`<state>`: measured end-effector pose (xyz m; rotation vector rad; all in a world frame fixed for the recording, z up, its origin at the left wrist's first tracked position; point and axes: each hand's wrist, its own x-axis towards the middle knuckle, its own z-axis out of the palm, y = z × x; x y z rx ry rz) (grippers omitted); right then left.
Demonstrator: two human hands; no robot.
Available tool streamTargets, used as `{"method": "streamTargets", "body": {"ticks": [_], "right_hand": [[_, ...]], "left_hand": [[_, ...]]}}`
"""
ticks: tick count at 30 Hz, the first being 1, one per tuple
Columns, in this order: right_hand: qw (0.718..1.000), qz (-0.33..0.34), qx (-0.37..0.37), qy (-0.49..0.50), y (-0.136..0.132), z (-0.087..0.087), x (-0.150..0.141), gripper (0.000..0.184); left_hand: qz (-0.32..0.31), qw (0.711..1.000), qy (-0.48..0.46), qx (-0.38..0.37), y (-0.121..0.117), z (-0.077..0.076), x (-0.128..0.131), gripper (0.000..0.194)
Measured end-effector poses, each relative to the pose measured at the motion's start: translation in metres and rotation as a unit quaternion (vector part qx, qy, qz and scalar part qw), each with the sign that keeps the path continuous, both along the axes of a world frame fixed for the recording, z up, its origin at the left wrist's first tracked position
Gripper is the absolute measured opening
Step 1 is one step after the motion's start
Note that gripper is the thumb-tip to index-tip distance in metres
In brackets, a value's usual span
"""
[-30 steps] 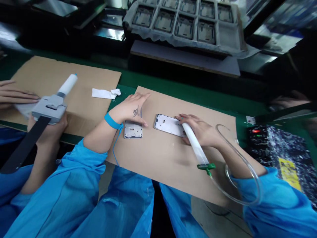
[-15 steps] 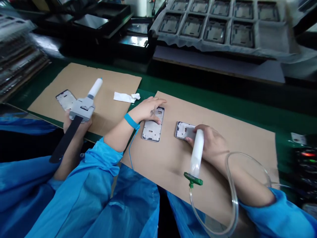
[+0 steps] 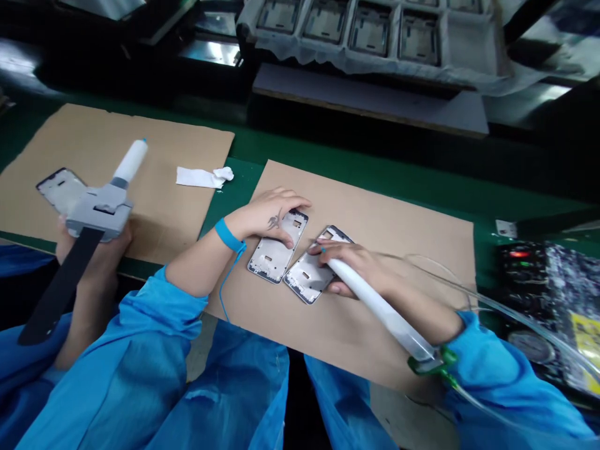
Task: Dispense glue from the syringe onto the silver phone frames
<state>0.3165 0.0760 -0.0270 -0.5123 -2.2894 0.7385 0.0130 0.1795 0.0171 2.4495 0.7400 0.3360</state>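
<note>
The left hand [image 3: 269, 219] is laid open on a phone frame [image 3: 272, 262], the right hand [image 3: 359, 272] closed on a syringe [image 3: 379, 309] over a second frame [image 3: 304, 281]; more are left in the far tray [image 3: 471, 31].

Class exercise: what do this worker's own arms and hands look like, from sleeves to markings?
The left hand and right hand are bare, without gloves. Both arms wear loose bright blue sleeves. The left wrist has a blue antistatic wrist strap with a thin blue cord trailing from it. A small dark tattoo marks the back of the left hand.
</note>
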Motion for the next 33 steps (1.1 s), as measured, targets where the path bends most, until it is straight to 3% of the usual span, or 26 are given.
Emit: {"method": "streamTargets", "body": {"ticks": [4, 9, 11, 14, 17, 20, 23, 27, 33], "right_hand": [[0.999, 0.013, 0.005, 0.029, -0.001, 0.005, -0.002, 0.048], [0.969, -0.204, 0.04, 0.136, 0.01, 0.0, 0.016, 0.039], [0.961, -0.256, -0.002, 0.102, 0.011, -0.003, 0.021, 0.041], [0.944, -0.314, -0.097, 0.035, 0.01, -0.008, 0.019, 0.059], [0.944, -0.286, -0.155, 0.057, 0.008, -0.011, 0.014, 0.071], [0.943, -0.266, -0.167, 0.106, 0.007, -0.005, 0.01, 0.072], [0.913, -0.292, -0.247, 0.145, 0.009, 0.006, 0.002, 0.059], [0.88, -0.245, -0.368, 0.172, 0.015, 0.016, -0.016, 0.055], [0.88, -0.281, -0.351, 0.152, 0.015, 0.016, -0.021, 0.052]], "left_hand": [[-0.023, 1.0, -0.01, -0.015, -0.007, -0.001, 0.015, 0.097], [-0.016, 1.0, -0.002, -0.009, -0.008, 0.002, 0.01, 0.104], [-0.001, 1.0, 0.003, -0.005, -0.009, 0.003, 0.008, 0.106], [0.023, 1.0, 0.014, 0.0, -0.014, 0.005, 0.013, 0.108], [0.04, 0.999, 0.02, 0.008, -0.02, 0.003, 0.022, 0.101], [0.05, 0.998, 0.024, 0.033, -0.023, -0.002, 0.03, 0.081], [0.047, 0.997, 0.04, 0.053, -0.025, -0.006, 0.033, 0.067], [0.044, 0.997, 0.036, 0.048, -0.025, -0.007, 0.033, 0.068], [0.026, 0.998, -0.006, 0.05, -0.024, -0.008, 0.034, 0.07]]}}
